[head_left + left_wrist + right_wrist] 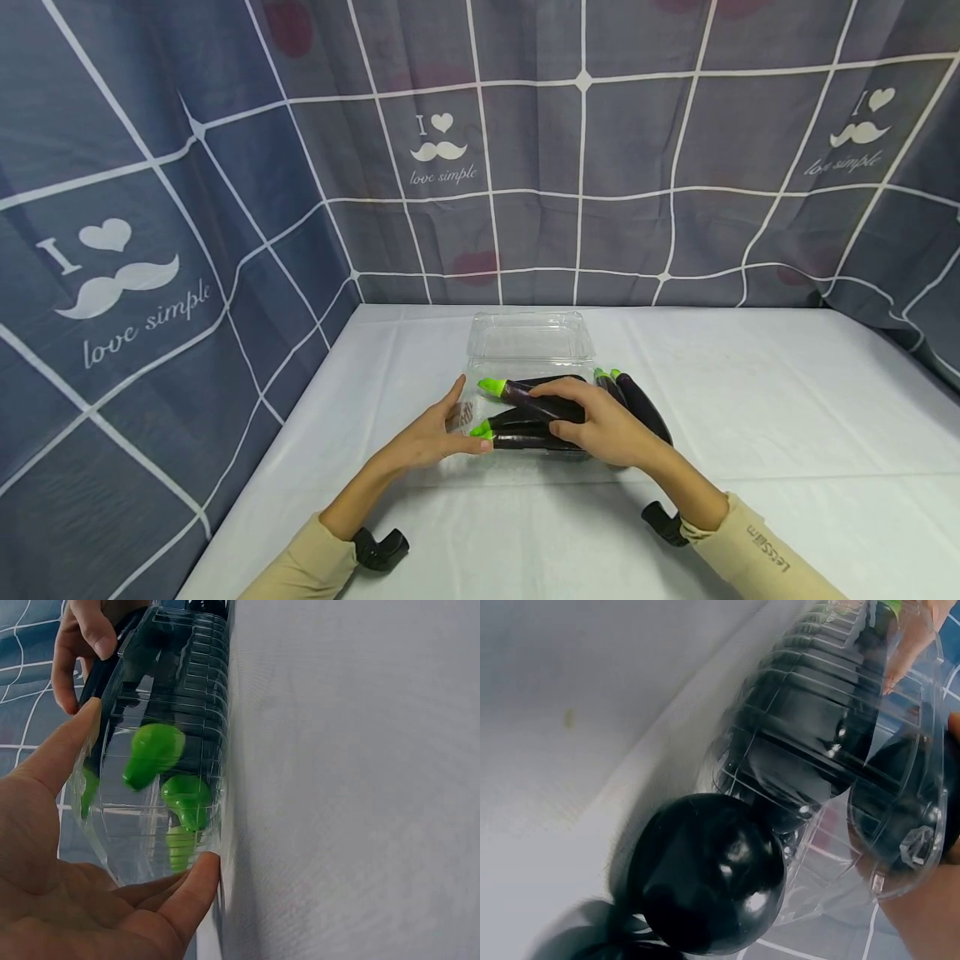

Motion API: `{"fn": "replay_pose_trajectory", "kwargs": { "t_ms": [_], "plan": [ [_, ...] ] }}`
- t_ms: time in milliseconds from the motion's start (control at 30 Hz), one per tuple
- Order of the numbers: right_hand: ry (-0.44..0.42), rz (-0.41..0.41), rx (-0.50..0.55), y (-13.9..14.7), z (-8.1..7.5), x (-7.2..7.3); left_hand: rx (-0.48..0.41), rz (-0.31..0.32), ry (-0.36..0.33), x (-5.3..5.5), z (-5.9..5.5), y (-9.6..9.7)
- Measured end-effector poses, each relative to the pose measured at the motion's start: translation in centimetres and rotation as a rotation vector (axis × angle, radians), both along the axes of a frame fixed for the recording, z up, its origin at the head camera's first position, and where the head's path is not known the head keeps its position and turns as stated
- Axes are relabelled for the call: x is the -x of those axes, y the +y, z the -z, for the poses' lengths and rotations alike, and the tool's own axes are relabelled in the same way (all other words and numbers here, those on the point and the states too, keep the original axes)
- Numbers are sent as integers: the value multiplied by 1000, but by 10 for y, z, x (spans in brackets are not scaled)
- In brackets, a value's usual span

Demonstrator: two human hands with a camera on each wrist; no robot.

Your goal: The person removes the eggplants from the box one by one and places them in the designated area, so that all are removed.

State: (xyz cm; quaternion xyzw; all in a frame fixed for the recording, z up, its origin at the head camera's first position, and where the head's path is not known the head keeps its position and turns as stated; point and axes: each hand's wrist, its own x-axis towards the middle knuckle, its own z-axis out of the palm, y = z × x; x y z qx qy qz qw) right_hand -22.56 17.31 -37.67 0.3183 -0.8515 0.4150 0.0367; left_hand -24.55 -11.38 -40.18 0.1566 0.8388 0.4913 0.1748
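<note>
My right hand (pixel 615 425) grips a dark purple eggplant (pixel 536 402) with a bright green cap, thumb on its near side and fingers on its far side. It lies over other eggplants (pixel 528 440) in a clear plastic clamshell box (pixel 112 855). At the box's left end my left hand (pixel 427 433) is spread, its fingers extended against the plastic near the green caps. In the right wrist view, the held eggplant's round end (pixel 885 802) shows through the box's wall. Right of the box lie loose eggplants (pixel 643 408), their near ends partly hidden by my right hand.
The box's clear lid (pixel 531 337) stands folded back on the far side. A white cloth (pixel 787 400) covers the table. Checked curtains (pixel 532 233) hang along the back and sides. A black wrist mount (pixel 381 550) sits at my left sleeve.
</note>
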Motion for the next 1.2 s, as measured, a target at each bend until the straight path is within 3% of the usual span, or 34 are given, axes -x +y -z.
{"fn": "replay_pose_trajectory", "kwargs": {
  "t_ms": [233, 633, 1200],
  "plan": [
    [21, 53, 82, 4, -3, 2, -1, 5, 4, 1, 0, 1],
    [-15, 148, 126, 10, -9, -5, -24, 39, 6, 1, 1, -2],
    [-13, 256, 156, 42, -8, -16, -2, 23, 12, 1, 0, -1]
  ]
}}
